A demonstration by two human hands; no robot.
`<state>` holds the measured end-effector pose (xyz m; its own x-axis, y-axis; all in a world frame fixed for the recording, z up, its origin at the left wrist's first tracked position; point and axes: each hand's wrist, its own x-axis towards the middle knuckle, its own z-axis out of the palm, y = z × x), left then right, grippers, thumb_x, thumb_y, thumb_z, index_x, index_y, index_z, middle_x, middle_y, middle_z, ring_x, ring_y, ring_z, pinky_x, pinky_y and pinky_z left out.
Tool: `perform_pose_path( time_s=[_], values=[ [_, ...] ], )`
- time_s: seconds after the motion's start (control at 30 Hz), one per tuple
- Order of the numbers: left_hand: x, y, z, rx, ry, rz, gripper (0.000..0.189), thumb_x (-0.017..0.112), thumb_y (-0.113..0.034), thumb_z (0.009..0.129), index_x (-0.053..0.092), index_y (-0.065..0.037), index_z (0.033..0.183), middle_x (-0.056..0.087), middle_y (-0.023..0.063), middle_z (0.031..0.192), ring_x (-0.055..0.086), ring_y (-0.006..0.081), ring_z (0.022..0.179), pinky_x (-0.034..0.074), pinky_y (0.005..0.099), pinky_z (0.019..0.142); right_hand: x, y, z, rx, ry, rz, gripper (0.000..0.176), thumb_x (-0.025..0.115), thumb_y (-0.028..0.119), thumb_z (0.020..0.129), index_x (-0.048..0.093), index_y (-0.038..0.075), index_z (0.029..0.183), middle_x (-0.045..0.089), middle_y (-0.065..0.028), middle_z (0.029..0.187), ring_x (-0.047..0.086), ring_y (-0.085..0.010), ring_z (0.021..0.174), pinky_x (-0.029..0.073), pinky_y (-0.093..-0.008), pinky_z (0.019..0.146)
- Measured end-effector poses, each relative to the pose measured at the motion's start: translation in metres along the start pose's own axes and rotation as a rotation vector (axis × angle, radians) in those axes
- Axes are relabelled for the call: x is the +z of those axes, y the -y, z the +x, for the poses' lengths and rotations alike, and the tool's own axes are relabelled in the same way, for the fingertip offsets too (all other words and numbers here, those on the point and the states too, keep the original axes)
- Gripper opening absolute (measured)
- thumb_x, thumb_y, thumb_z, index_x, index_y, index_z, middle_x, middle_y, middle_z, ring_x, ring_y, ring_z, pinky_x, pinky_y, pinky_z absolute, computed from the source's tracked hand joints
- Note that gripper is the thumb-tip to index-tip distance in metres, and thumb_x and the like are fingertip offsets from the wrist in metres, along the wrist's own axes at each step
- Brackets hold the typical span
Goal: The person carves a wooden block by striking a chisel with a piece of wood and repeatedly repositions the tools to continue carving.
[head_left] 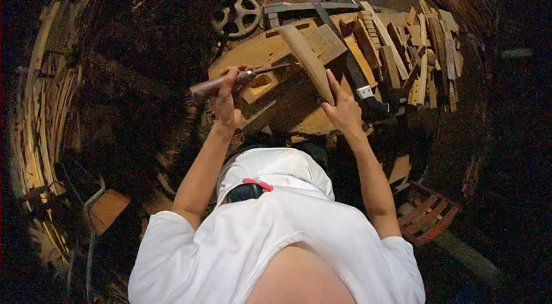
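Grips round-handled steel chisel (206, 86) in clenched left hand (227, 101); steadies smooth tapered wooden slat (306, 58) with flat, unclenched right hand (344, 109).

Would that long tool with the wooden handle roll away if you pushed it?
The chisel is likely stiff: it looks like a metal blade in a wooden handle. Its handle looks rounded, so it may well roll on a flat spot. The left hand alone holds it, so it is probably fairly light.
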<state>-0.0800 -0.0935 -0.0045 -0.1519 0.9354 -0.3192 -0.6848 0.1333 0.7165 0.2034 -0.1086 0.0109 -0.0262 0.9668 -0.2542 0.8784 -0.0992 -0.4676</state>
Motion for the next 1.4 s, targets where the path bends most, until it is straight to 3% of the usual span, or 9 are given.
perform_pose_path(
  time_s=[0.27,0.5,0.63,0.87,0.93,1.03,1.17,1.33,1.4],
  values=[
    [0.019,-0.048,0.015,0.151,0.247,0.68,0.021,0.068,-0.02,0.094,0.058,-0.012,0.11,0.062,0.0032,0.107,0.064,0.0126,0.098,0.054,0.0278,0.085,0.032,-0.028,0.005,-0.014,0.036,0.007,0.095,0.075,0.032,0.077,0.022,0.044,0.155,0.071,-0.0205,0.102,0.069,-0.0422,0.09,0.055,-0.0512,0.077],
    [0.017,-0.053,0.037,0.076,0.268,0.433,0.038,0.067,-0.009,0.095,0.046,-0.015,0.126,0.061,0.0014,0.109,0.064,0.0134,0.1,0.055,0.0293,0.088,0.033,-0.033,0.007,-0.038,0.034,0.092,0.091,0.072,0.035,0.079,0.023,0.044,0.155,0.07,-0.0233,0.102,0.068,-0.0438,0.089,0.054,-0.0518,0.078],
    [0.021,-0.067,0.033,0.299,0.288,0.76,0.035,0.07,-0.006,0.093,0.051,-0.012,0.122,0.064,0.0027,0.108,0.065,0.0127,0.099,0.055,0.029,0.087,0.037,-0.036,0.007,-0.078,0.006,0.115,0.088,0.071,0.036,0.081,0.023,0.045,0.155,0.07,-0.025,0.1,0.068,-0.0449,0.087,0.054,-0.0526,0.077],
    [0.013,-0.053,0.046,0.246,0.233,0.548,0.035,0.075,-0.009,0.09,0.056,-0.008,0.12,0.066,0.0062,0.108,0.065,0.0126,0.098,0.057,0.0316,0.086,0.039,-0.042,0.01,-0.079,0.021,0.111,0.088,0.072,0.042,0.082,0.023,0.044,0.155,0.07,-0.0259,0.101,0.068,-0.0466,0.087,0.054,-0.0537,0.075],
    [0.013,-0.056,0.05,0.346,0.425,0.784,0.039,0.074,-0.006,0.09,0.054,-0.008,0.123,0.065,0.009,0.115,0.064,0.013,0.104,0.055,0.0309,0.088,0.038,-0.042,0.011,-0.097,0.031,0.128,0.088,0.072,0.042,0.082,0.023,0.044,0.155,0.07,-0.0258,0.102,0.067,-0.0466,0.088,0.054,-0.0534,0.075],
    [0.025,-0.051,0.043,0.175,0.502,0.534,0.035,0.069,-0.011,0.094,0.053,-0.008,0.125,0.063,0.0105,0.12,0.062,0.0133,0.108,0.055,0.0304,0.088,0.036,-0.038,0.008,-0.067,0.054,0.143,0.09,0.073,0.04,0.081,0.022,0.044,0.155,0.07,-0.025,0.105,0.067,-0.0461,0.091,0.054,-0.0521,0.077],
    [0.037,-0.028,0.047,0.265,0.568,0.342,0.036,0.063,-0.033,0.099,0.053,-0.009,0.124,0.063,0.0057,0.107,0.062,0.0119,0.095,0.053,0.0256,0.078,0.039,-0.039,0.009,-0.082,0.023,0.14,0.09,0.073,0.038,0.081,0.022,0.045,0.155,0.07,-0.0235,0.106,0.068,-0.0436,0.093,0.055,-0.0504,0.079],
    [0.055,-0.012,0.055,0.462,0.286,0.482,0.028,0.07,-0.033,0.094,0.061,-0.011,0.079,0.051,-0.0049,0.06,0.045,0.005,0.052,0.038,0.0267,0.052,0.031,-0.032,0.008,0.01,0.096,0.112,0.09,0.072,0.039,0.081,0.022,0.045,0.155,0.07,-0.0237,0.107,0.069,-0.0423,0.093,0.055,-0.0503,0.081],
    [0.057,-0.008,0.06,0.487,0.255,0.525,0.028,0.07,-0.032,0.094,0.062,-0.01,0.079,0.051,-0.0043,0.059,0.046,0.0054,0.051,0.039,0.0273,0.051,0.033,-0.033,0.007,-0.02,0.065,0.126,0.09,0.072,0.039,0.081,0.021,0.045,0.155,0.07,-0.0241,0.106,0.069,-0.0428,0.093,0.055,-0.0507,0.081]
  ],
)
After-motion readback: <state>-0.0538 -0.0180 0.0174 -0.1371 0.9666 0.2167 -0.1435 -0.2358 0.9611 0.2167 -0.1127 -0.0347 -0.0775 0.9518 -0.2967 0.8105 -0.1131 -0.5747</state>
